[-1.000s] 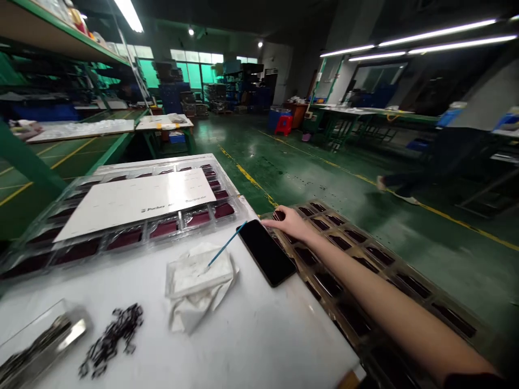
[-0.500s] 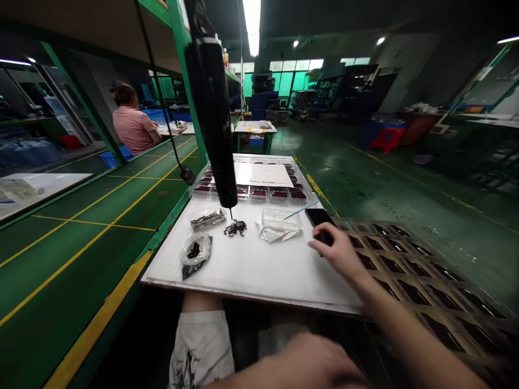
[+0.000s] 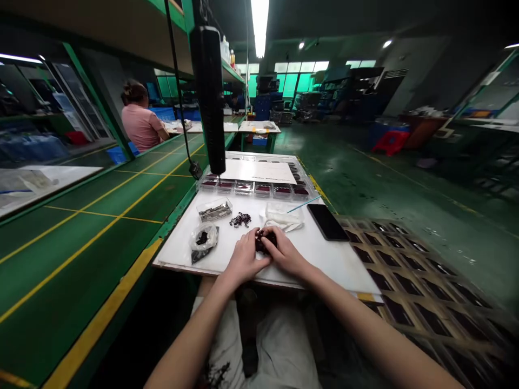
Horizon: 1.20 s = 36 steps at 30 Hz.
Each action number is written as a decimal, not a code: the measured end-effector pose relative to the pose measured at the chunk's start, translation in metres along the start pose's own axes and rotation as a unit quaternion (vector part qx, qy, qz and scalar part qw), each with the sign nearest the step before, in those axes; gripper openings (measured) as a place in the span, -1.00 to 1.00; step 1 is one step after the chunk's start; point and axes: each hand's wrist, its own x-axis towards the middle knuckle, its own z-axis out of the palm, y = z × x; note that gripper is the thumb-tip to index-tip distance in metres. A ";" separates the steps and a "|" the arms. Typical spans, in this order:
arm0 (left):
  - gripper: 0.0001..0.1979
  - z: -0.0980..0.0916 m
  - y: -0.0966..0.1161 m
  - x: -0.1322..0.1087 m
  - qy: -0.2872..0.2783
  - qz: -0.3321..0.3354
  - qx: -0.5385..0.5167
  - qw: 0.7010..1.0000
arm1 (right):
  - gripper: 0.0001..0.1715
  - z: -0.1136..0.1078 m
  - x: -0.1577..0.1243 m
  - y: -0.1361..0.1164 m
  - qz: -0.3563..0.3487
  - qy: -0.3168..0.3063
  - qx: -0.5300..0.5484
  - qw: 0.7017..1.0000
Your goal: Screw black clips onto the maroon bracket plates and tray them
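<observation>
At the near middle of the white board (image 3: 320,265), my left hand (image 3: 247,256) and my right hand (image 3: 286,255) meet around a small dark maroon part (image 3: 265,243). Fingers of both hands curl against it and hide most of its shape. Just beyond them lies a loose pile of small black pieces (image 3: 240,219). A clear bag with black bits (image 3: 204,237) sits to the left, near a clear tray of metal pieces (image 3: 214,210). White tissue (image 3: 284,219) lies beyond my right hand, with a thin blue stick (image 3: 304,203) across it.
A black electric screwdriver (image 3: 208,102) hangs over the board's far left. Clear trays of maroon parts (image 3: 284,190) lie at the back under a white sheet (image 3: 259,170). A phone (image 3: 327,221) rests at right; more trays (image 3: 405,270) stand beyond. A person (image 3: 141,119) sits far left.
My right hand has left the phone and come to the middle of the board. My left hand has risen from below to join it at the maroon part. The hanging screwdriver appears higher and further left.
</observation>
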 end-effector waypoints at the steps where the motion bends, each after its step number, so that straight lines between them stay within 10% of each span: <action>1: -0.22 0.004 0.004 0.003 -0.013 0.003 0.013 1.000 | -0.72 -0.008 -0.006 0.003 0.004 0.006 -0.021 1.000; 10: -0.42 0.026 0.025 0.022 -0.123 0.089 0.172 0.973 | -0.59 -0.044 -0.033 0.016 0.035 0.000 -0.070 0.997; 20: -0.57 -0.044 0.004 0.007 -0.187 0.151 0.222 0.945 | -0.67 -0.042 -0.048 0.024 -0.008 0.053 -0.212 0.976; 27: -0.33 -0.047 -0.007 0.009 -0.158 0.141 0.174 0.962 | -0.69 -0.035 -0.050 0.023 -0.036 0.057 -0.277 0.959; 32: -0.43 -0.014 0.007 0.049 -0.084 0.049 0.190 0.977 | -0.55 -0.053 -0.036 0.020 0.076 0.162 -0.105 0.978; 36: -0.39 0.014 0.021 0.072 -0.093 0.033 0.232 0.968 | -0.45 -0.092 0.013 0.035 0.242 0.340 0.165 0.894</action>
